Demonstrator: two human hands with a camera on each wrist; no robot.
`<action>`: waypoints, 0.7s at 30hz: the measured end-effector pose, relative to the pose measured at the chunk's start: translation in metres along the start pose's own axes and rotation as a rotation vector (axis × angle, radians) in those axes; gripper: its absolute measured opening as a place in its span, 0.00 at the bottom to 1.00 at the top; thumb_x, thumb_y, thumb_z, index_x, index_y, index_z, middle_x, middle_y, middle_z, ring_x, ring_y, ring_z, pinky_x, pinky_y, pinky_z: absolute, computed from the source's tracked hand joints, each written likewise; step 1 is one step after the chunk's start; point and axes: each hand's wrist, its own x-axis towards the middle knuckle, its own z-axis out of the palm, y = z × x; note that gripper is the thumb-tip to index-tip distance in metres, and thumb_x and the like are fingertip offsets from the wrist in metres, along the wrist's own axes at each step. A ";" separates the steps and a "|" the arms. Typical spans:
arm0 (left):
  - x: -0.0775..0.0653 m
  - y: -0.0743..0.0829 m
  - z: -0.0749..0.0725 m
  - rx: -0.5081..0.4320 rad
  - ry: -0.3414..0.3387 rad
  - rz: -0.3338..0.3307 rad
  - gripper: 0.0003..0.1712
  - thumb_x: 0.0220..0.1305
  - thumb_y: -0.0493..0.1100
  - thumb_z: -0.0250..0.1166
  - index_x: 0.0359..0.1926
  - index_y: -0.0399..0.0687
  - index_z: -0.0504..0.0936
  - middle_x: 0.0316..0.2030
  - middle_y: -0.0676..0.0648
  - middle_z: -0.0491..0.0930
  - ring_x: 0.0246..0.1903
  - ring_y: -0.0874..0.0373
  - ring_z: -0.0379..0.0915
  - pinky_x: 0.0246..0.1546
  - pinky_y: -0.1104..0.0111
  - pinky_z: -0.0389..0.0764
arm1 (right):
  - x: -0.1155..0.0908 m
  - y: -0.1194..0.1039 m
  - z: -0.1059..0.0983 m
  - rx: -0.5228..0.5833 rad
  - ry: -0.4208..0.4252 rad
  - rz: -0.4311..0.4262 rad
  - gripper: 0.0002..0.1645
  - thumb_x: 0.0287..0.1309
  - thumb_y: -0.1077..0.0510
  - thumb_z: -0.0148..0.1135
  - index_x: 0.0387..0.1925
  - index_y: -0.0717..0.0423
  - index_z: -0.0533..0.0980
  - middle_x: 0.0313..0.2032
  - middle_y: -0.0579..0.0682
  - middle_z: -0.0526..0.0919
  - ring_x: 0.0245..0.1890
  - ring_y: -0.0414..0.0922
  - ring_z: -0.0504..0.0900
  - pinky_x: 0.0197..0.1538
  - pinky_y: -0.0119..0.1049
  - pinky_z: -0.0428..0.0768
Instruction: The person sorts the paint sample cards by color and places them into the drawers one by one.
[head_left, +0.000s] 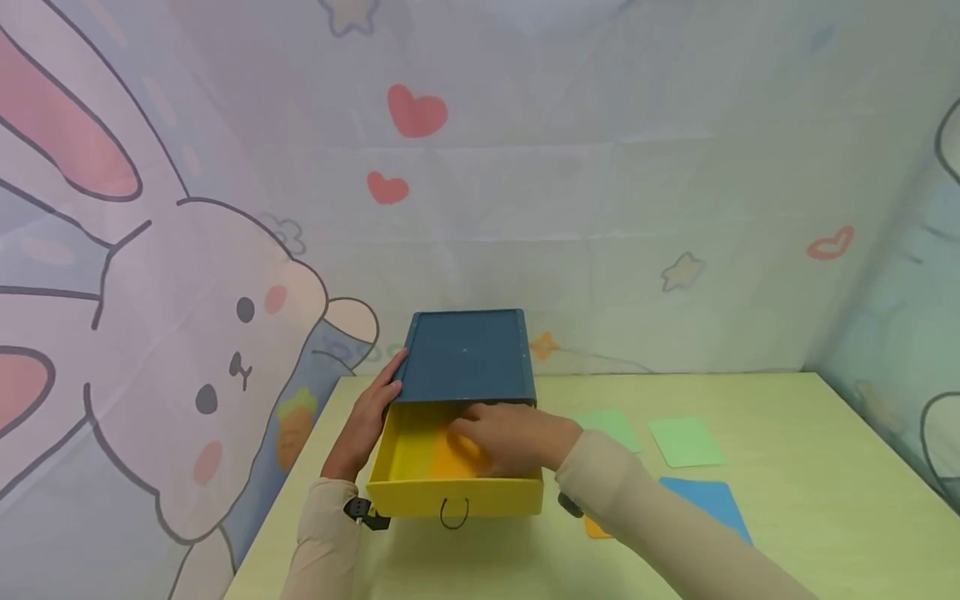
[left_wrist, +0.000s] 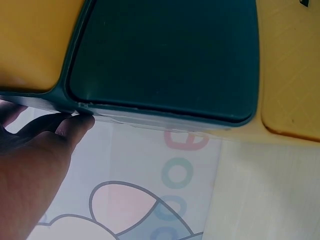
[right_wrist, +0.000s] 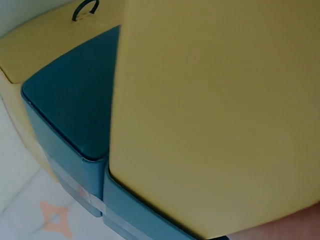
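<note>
A yellow drawer point(head_left: 405, 497) with a thin dark loop handle stands pulled out below a dark blue top panel point(head_left: 468, 358). My right hand point(head_left: 510, 435) reaches into the drawer from the right, fingers bent over an orange sheet point(head_left: 444, 462) on its floor. Its fingertips are hidden, so I cannot tell whether it pinches the sheet. My left hand point(head_left: 367, 421) rests against the left side of the drawer unit with its fingers extended. In the left wrist view, the left hand point(left_wrist: 37, 165) touches the edge of a dark teal panel point(left_wrist: 165, 60). The right wrist view is mostly filled by a yellow surface point(right_wrist: 210, 110).
Two green sheets point(head_left: 686, 442) lie right of the unit on the pale table point(head_left: 795, 467). Nearer are a blue sheet point(head_left: 708, 504) and an orange piece point(head_left: 596, 529), partly under the right sleeve. Behind the table hangs a printed cloth point(head_left: 622, 192). Another dark loop point(right_wrist: 85, 9) shows on a yellow front.
</note>
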 end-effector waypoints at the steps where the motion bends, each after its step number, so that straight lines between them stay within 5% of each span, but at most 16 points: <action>1: 0.000 0.000 0.000 0.001 0.000 0.001 0.32 0.81 0.57 0.37 0.81 0.66 0.47 0.82 0.50 0.39 0.81 0.42 0.36 0.79 0.40 0.41 | 0.000 0.000 0.000 -0.007 0.003 0.002 0.32 0.68 0.44 0.60 0.70 0.46 0.68 0.61 0.49 0.78 0.56 0.45 0.79 0.59 0.38 0.82; 21: 0.000 -0.001 0.001 0.007 0.005 -0.004 0.31 0.81 0.57 0.38 0.80 0.68 0.47 0.82 0.50 0.39 0.81 0.42 0.36 0.79 0.41 0.42 | -0.010 -0.001 -0.009 0.021 0.029 -0.052 0.33 0.68 0.44 0.61 0.71 0.48 0.68 0.62 0.50 0.79 0.59 0.46 0.80 0.63 0.39 0.80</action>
